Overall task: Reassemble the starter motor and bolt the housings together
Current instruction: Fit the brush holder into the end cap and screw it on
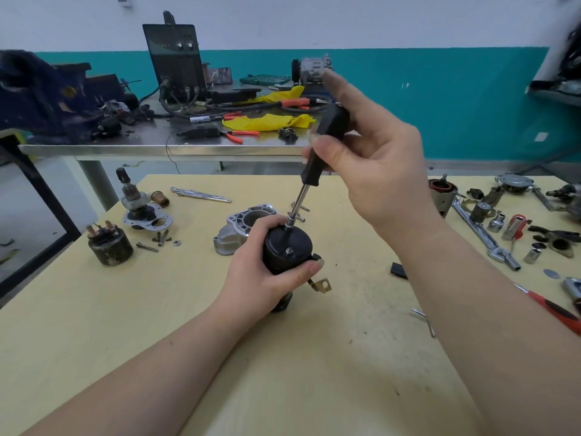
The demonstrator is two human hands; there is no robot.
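gripping the black motor housing (284,250), the left hand (267,272) steadies it while the right hand (374,162) clasps the nut driver (317,162).

A steel bench (157,150) stands against a teal-and-white wall (440,99).

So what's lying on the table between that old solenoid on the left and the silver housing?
In the head view, between the solenoid and the silver housing lie loose screws, a nut and a bolt.

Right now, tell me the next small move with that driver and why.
Probably keep turning the driver in the right hand: its tip sits on a bolt atop the black motor housing the left hand grips, and a second bolt head shows beside it.
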